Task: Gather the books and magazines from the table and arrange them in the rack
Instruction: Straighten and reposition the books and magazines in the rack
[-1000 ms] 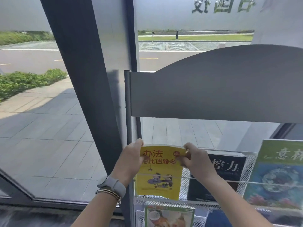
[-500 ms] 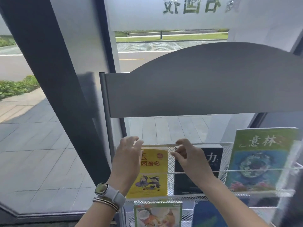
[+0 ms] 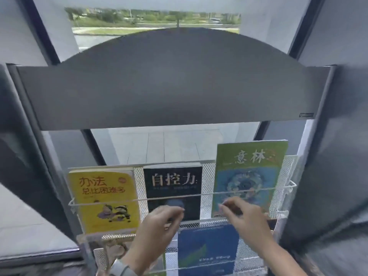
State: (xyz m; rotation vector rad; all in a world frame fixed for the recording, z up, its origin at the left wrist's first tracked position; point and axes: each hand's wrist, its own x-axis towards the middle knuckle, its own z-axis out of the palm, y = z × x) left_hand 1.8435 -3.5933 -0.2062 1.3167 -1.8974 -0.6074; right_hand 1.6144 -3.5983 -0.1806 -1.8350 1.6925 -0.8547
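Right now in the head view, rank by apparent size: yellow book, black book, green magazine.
1. green magazine, tallest cover
2. yellow book; its margin over black is unsure, since it sits nearer the camera
3. black book, bottom partly hidden by a hand

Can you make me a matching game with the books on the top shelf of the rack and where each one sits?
Things:
1. yellow cartoon-cover book
2. black book with pale lettering
3. green and blue magazine
4. dark blue book

Places:
A. middle of the top shelf
B. shelf below, under the hands
C. left end of the top shelf
D. right end of the top shelf, standing tallest

Pairs: 1-C, 2-A, 3-D, 4-B
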